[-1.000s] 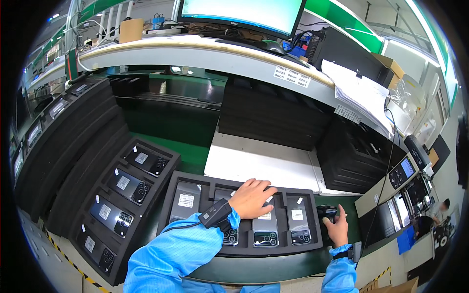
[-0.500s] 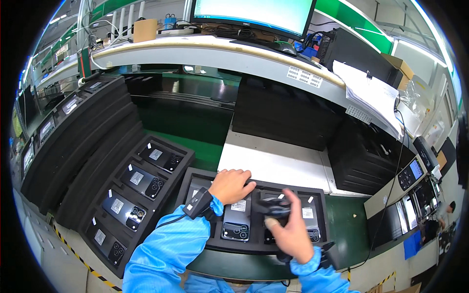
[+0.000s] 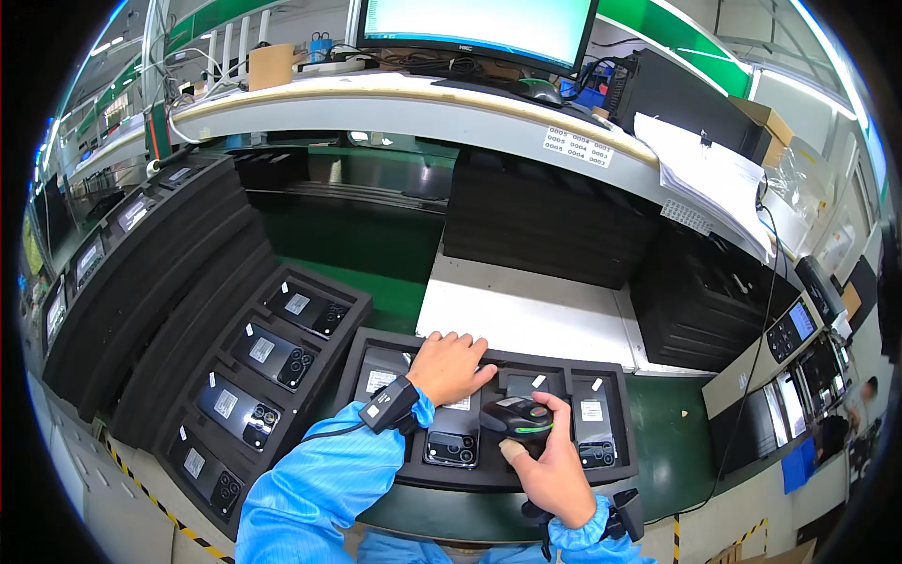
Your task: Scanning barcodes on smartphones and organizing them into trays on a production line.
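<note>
My right hand (image 3: 562,470) is closed around a black handheld barcode scanner (image 3: 519,419) with green trim. The scanner hangs over a black foam tray (image 3: 413,481) and hides most of the phone beneath it. My left hand (image 3: 447,368) lies over the tray's far side with its fingers spread, covering the top of a dark phone (image 3: 453,446). That phone lies back up with a white label and a camera block. To the right sits another dark phone (image 3: 594,428) in its slot; at the left end is a phone (image 3: 380,376) mostly behind my left arm.
A second foam tray (image 3: 315,399) with several phones lies at the left, beside tall tray stacks (image 3: 160,282). More black stacks (image 3: 545,221) stand at the back. A shelf above bears a monitor (image 3: 479,28) and papers (image 3: 705,174). A printer (image 3: 766,376) stands at the right.
The scanner and my right hand, blurred before, are now sharp, slightly lower and to the left. My left hand stays almost where it was over the tray.
</note>
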### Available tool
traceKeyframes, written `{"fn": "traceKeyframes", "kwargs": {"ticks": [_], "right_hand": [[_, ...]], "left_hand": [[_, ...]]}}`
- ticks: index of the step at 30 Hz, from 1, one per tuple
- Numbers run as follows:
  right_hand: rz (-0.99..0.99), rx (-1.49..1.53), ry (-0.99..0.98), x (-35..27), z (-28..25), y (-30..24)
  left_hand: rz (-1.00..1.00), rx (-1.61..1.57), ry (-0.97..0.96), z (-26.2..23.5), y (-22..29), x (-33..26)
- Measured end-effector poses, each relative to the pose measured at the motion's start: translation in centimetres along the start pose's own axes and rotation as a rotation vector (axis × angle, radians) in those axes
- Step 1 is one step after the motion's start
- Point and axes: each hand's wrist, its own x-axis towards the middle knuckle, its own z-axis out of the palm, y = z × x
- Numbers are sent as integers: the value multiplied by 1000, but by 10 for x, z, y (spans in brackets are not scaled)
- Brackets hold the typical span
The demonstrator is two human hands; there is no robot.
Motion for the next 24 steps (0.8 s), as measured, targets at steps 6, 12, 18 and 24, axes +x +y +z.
{"fn": "traceKeyframes", "kwargs": {"ticks": [6,12,18,24], "right_hand": [[-57,-17,160,4,-47,20],[-18,-106,607,8,-145,78],[16,-364,732,11,-198,137],[228,-529,669,33,-205,163]], "left_hand": [[-3,24,-5,1,4,3],[-10,61,-18,6,3,5],[-45,4,-86,-5,3,8],[-118,-784,-23,-12,-16,15]]}}
